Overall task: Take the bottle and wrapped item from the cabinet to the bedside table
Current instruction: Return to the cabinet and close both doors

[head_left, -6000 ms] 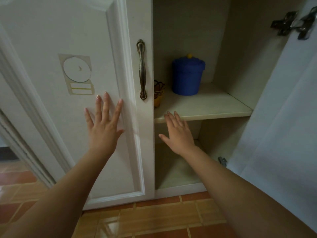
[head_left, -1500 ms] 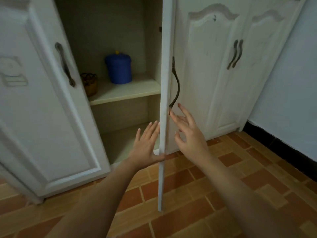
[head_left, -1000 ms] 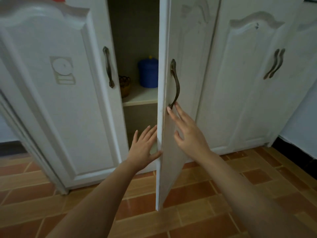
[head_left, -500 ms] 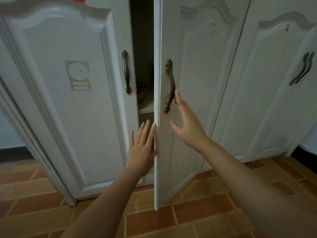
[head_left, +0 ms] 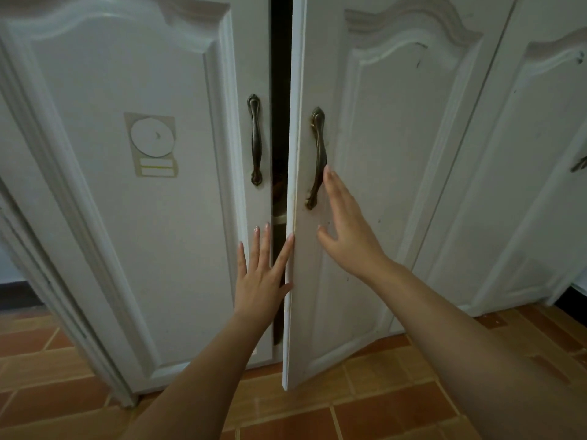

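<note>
A white cabinet stands before me, its right door point(head_left: 374, 192) nearly closed, leaving a narrow dark gap point(head_left: 281, 106) beside the left door point(head_left: 133, 217). My left hand point(head_left: 262, 274) is flat with straight fingers, spread across the gap and touching the right door's edge. My right hand point(head_left: 346, 230) lies open against the right door's face, just beside its dark metal handle point(head_left: 317, 157). Neither hand holds anything. No bottle or wrapped item is visible; the cabinet's inside is almost entirely hidden.
The left door carries its own dark handle point(head_left: 255, 139) and a round white sticker point(head_left: 152, 138). Another white cabinet door point(head_left: 524, 185) stands to the right. The floor point(head_left: 349, 417) is orange-brown tile. A white door frame point(head_left: 47, 249) runs down the left.
The right door has swung from wide open to nearly closed. The blue container and basket on the shelf have passed out of sight. Both hands stayed flat on the door.
</note>
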{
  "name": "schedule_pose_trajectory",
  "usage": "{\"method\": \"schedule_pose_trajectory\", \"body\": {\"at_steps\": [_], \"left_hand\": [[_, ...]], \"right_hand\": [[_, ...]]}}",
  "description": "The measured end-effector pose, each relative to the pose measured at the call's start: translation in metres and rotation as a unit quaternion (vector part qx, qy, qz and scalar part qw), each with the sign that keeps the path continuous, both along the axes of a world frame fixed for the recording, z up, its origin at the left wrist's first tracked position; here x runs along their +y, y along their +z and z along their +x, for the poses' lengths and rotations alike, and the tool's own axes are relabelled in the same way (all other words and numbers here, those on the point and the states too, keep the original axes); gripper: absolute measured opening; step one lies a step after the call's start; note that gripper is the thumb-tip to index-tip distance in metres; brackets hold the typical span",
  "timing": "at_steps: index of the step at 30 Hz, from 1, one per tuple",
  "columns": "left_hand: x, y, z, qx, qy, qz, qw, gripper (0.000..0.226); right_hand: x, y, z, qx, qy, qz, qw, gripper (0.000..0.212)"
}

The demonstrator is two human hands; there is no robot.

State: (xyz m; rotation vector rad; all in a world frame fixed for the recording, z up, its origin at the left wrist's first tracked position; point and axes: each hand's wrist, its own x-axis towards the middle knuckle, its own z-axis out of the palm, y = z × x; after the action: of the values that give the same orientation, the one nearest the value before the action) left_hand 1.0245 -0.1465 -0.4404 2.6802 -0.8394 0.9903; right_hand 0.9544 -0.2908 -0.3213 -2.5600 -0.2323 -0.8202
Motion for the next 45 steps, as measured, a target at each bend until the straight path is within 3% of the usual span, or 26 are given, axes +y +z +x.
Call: {"method": "schedule_pose_trajectory", "body": {"at_steps": [23,38,45], "left_hand": [[-0.008,-0.001,0.070,-0.027,0.028,-0.021,0.999,0.113],[-0.016,-0.007,0.075,-0.017,0.022,-0.057,0.998,0.108],[-0.015,-0.002,0.069,0.024,0.061,-0.017,0.998,0.112]], "right_hand": [[0.017,-0.007,0.086,0.009,-0.086,-0.080,0.993,0.095],[0.016,-0.009,0.095,0.001,-0.079,-0.078,0.994,0.101],[0.007,-0.005,0.093,0.021,-0.063,-0.085,0.994,0.102]]}}
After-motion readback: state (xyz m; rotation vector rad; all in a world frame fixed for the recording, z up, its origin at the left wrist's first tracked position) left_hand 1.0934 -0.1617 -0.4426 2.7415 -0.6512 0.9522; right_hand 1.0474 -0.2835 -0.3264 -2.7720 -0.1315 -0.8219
